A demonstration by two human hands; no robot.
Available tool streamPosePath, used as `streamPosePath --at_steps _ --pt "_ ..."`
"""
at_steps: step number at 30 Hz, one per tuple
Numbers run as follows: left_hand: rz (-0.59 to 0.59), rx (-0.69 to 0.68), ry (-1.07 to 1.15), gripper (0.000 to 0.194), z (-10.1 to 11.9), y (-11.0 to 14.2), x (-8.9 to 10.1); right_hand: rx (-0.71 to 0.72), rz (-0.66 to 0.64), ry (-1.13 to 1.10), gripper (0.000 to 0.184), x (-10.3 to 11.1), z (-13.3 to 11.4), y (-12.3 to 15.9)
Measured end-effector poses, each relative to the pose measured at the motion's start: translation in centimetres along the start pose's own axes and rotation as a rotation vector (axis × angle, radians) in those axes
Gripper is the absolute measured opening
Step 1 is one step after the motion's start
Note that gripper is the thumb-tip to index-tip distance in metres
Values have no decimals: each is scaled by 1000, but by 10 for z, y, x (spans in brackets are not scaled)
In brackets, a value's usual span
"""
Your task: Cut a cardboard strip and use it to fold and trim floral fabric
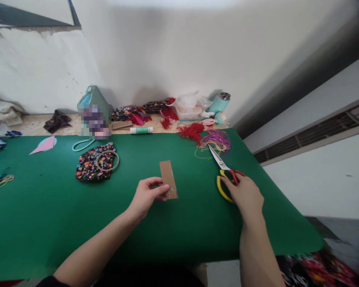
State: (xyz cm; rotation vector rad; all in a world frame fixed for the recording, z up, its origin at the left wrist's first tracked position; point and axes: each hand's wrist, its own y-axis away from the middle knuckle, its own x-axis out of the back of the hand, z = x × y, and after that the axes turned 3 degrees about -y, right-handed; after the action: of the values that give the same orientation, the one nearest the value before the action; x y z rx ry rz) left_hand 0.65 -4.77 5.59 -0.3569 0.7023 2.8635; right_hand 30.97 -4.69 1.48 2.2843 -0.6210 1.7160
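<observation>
My left hand pinches the lower end of a small brown cardboard strip between thumb and fingers, over the green table. At the right, my right hand grips scissors with red and yellow handles. Their blades look closed and point up and left toward a bundle of purple and yellow threads. Red threads lie beside that bundle. A black floral fabric piece rests left of the cardboard, with a round hoop on it.
Along the wall stand a green pouch, a glue stick, stacked floral pieces with red tassels, a plastic bag and a teal bottle. Pink paper and colored cords lie at the left. The table's right edge slopes down.
</observation>
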Motion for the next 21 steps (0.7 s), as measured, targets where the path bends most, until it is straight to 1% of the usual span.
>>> streamPosePath --at_steps 2,4,6,8,9,10,11,12,14,16,19,20,21 --pt "-1 6 -17 32 2 0 0 16 20 61 45 -5 0 0" --pt "-25 7 -34 31 4 0 1 22 31 125 48 -4 -2 2" --pt "-40 1 -47 30 6 0 2 7 12 186 49 3 -7 4" --pt "-37 -2 -52 31 7 0 2 -2 -29 206 48 14 -16 7" --pt "-34 -2 -53 31 7 1 2 26 -35 177 46 21 -23 8" --pt "-32 -3 -55 32 8 1 2 76 -38 97 42 29 -32 10" --pt "-30 -4 -56 32 8 1 2 139 -61 -36 40 35 -42 13" --pt "-25 -7 -56 33 9 1 2 197 -119 -205 37 42 -55 16" --pt "-7 -19 -54 35 9 1 1 287 -312 -488 34 49 -83 23" --pt "22 -44 -51 38 9 0 1 303 -500 -653 33 48 -114 28" --pt "65 -104 -70 37 9 -1 1 230 -783 -853 38 30 -151 33" --pt "79 -126 -79 36 10 -2 2 222 -839 -937 38 22 -158 34" --pt "92 -147 -86 36 10 -3 3 222 -859 -1038 38 14 -164 35"
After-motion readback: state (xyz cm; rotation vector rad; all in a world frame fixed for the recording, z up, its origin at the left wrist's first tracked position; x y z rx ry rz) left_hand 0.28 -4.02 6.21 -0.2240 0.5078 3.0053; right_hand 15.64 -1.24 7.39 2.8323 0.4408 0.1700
